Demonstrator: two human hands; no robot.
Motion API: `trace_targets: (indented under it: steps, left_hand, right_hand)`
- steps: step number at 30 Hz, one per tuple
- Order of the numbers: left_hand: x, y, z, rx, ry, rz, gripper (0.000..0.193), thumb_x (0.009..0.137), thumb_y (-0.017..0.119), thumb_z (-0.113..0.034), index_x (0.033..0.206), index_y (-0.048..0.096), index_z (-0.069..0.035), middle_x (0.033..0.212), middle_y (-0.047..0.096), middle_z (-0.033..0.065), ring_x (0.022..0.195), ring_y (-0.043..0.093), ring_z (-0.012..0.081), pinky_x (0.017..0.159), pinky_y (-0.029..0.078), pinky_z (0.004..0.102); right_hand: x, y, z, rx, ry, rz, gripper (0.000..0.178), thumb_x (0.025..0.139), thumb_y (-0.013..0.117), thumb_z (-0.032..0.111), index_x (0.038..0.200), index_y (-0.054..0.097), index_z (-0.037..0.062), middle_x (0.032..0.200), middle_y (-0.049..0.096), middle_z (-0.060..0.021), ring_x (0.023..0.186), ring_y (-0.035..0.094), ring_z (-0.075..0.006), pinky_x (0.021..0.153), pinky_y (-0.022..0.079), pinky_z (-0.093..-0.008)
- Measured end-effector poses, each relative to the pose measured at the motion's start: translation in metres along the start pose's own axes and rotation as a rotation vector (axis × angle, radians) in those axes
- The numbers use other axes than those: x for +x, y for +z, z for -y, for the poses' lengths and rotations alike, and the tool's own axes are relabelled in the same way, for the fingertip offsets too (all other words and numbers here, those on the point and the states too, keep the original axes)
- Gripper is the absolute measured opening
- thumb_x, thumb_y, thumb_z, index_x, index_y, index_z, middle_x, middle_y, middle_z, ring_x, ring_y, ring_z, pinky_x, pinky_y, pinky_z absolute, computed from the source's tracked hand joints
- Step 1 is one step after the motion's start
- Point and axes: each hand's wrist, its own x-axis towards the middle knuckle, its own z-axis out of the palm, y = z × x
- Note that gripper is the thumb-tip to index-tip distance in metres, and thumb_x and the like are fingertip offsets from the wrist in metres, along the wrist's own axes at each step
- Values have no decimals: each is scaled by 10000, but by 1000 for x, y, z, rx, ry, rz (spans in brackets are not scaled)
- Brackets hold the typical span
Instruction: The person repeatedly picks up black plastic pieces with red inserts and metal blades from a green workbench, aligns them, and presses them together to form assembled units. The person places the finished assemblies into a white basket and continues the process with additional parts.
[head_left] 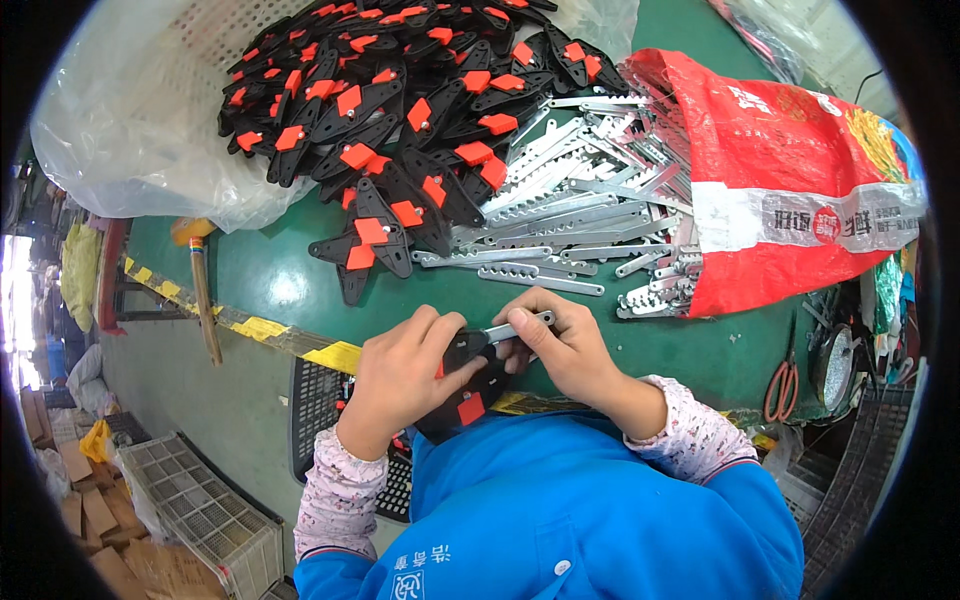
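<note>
Close to my body, at the table's front edge, my left hand [400, 370] grips a black plastic bracket [488, 388] with red tabs. Between the thumb and fingers of my right hand [570, 350] is a silver metal strip [528, 325], its near end against the bracket. My fingers partly hide where the two meet. Beyond my hands lies a heap of black brackets [398, 252] with red tabs. To its right, loose notched metal strips [590, 215] spread out from the mouth of a red woven sack [770, 150].
A mallet [202, 290] with a wooden handle lies at the table's left, near its yellow-and-black taped edge [260, 328]. Red-handled scissors [782, 388] are at the right. Clear plastic sheeting [120, 140] lies far left. Below stand a black crate [308, 400] and a grey basket [200, 510].
</note>
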Motion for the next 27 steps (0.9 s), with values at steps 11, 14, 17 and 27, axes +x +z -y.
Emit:
trace_targets:
  steps: [11, 14, 17, 27]
  left_hand:
    - [-25, -3, 17, -182, -19, 177, 481, 804, 873, -269, 1166, 709, 2, 1170, 646, 144, 1135, 589, 350, 968, 520, 445]
    - [-22, -19, 28, -36, -43, 21, 382, 865, 819, -218, 1147, 702, 11, 1139, 674, 156, 1074, 633, 346, 934, 534, 442]
    - [-3, -29, 51, 153, -59, -225, 247, 927, 697, -31, 1172, 686, -4, 1117, 674, 168, 1022, 648, 362, 891, 541, 447]
    - [51, -40, 77, 398, 5, 101, 588, 761, 804, -11, 1325, 649, -75, 1212, 598, 127, 1143, 558, 345, 985, 488, 451]
  right_hand:
    - [86, -18, -6, -1509, -822, -142, 81, 813, 717, 131, 880, 702, 86, 949, 603, -73, 965, 607, -273, 816, 516, -392]
    - [90, -11, -5, -1549, -790, -120, 66, 807, 676, 99, 872, 669, 89, 957, 602, -68, 971, 591, -279, 823, 496, -393]
    - [85, -15, -7, -1532, -797, -49, 90, 818, 667, 98, 907, 662, 87, 955, 602, -67, 971, 592, -281, 833, 493, -393]
    - [69, -32, 7, -1404, -729, 28, 164, 841, 663, 59, 1003, 665, 89, 943, 588, -74, 957, 593, -295, 858, 486, -404]
